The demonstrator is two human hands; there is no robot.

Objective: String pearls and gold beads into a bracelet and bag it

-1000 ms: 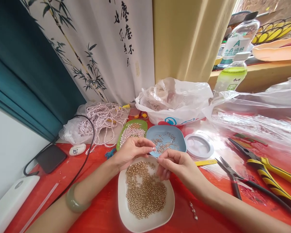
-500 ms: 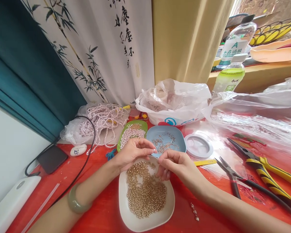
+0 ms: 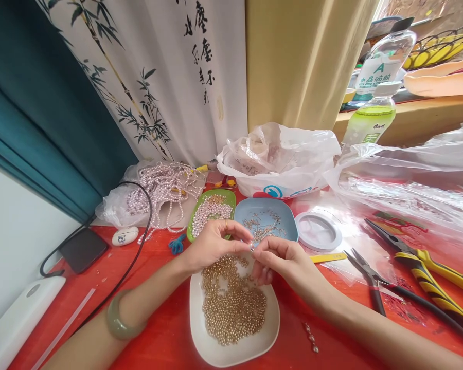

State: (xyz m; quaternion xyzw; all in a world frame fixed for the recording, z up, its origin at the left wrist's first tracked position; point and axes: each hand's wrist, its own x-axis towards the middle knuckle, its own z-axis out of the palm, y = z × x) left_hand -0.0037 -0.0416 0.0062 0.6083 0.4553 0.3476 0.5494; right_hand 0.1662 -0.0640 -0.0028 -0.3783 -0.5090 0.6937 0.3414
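My left hand and my right hand meet fingertip to fingertip above the far edge of a white dish full of gold beads. Between the fingertips is a small pearl bead; my left thumb and forefinger pinch it. My right hand's fingers are pinched together on something too thin to make out. Just behind the hands sits a blue dish with small metal pins, and a green dish of pearls stands to its left.
Strands of pearls lie on a bag at the back left. A phone with a black cable is at the left. Pliers and cutters lie at the right, near a round lid and plastic bags.
The two hands have drawn closer together, and the fingertips now touch at the pearl bead. The view shifted slightly.
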